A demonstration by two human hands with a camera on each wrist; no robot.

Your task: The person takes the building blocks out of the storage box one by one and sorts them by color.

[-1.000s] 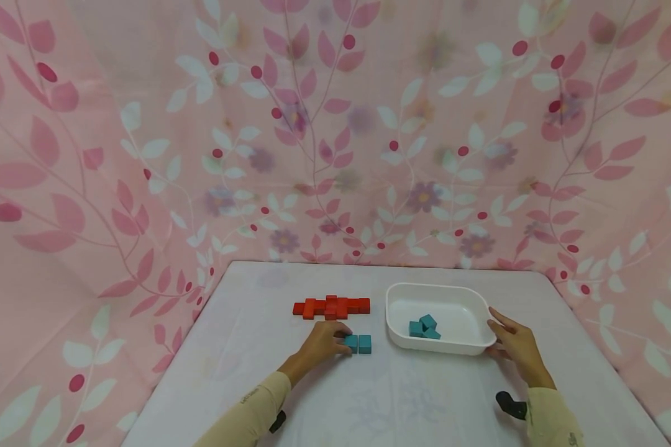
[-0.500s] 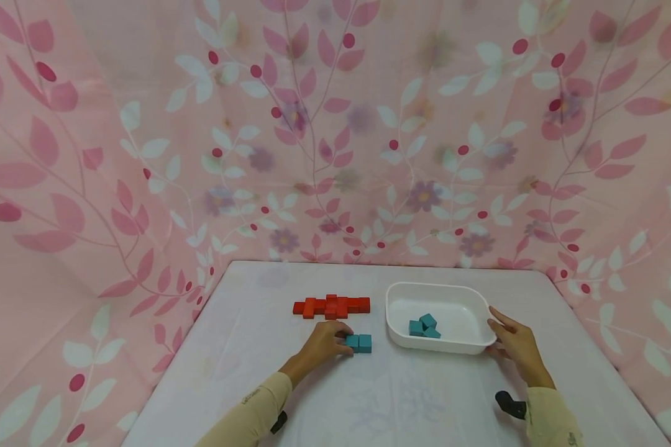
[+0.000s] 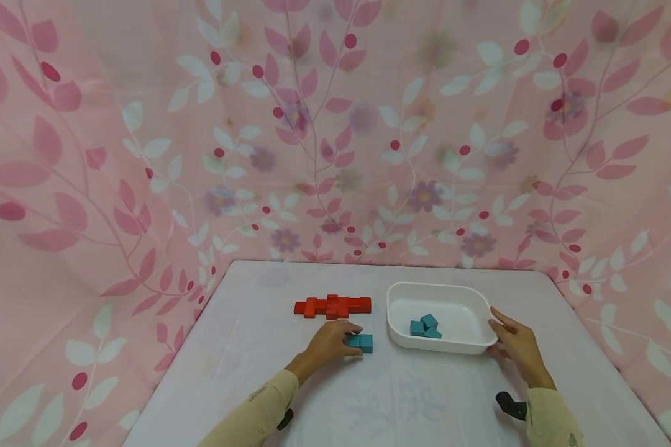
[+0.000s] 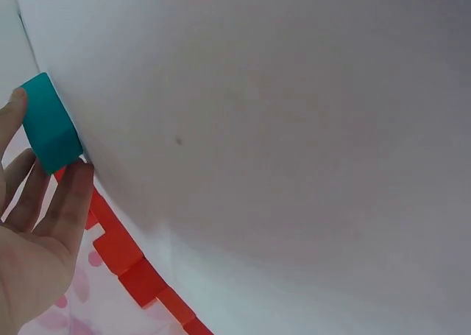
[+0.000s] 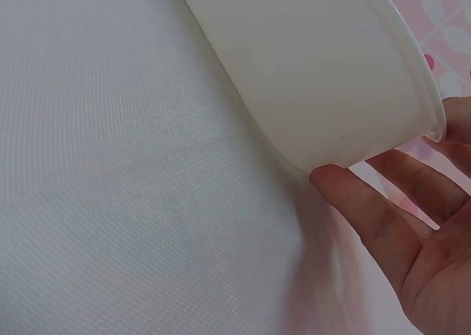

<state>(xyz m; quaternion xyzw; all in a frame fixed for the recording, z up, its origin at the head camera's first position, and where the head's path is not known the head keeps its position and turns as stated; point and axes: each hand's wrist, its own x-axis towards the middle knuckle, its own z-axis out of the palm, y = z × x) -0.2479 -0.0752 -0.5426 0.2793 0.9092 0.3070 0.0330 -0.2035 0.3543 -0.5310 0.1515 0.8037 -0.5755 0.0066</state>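
Two teal cubes [image 3: 366, 343] stand side by side on the white tabletop, left of a white plastic tray [image 3: 438, 345]. My left hand [image 3: 325, 343] spans them from the left, thumb on the near side and fingers on the far side, partly hiding the left cube. In the left wrist view, the thumb and fingertips pinch the teal block [image 4: 50, 125] at its opposite sides. At the tray's right end, my right hand [image 3: 519, 349] grips the rim with the thumb above and fingers beneath. The right wrist view shows fingertips at the tray's lower edge [image 5: 324, 154].
Several teal blocks [image 3: 425, 325] lie inside the tray at its left. Behind my left hand, red blocks [image 3: 332, 307] form a joined row on the table. A pink floral cloth [image 3: 335, 155] hangs around the table's back and sides.
The left teal cube has slid right, closing the small gap to the other cube. My left hand then shifted slightly right along the pair. The right hand and tray stay put.
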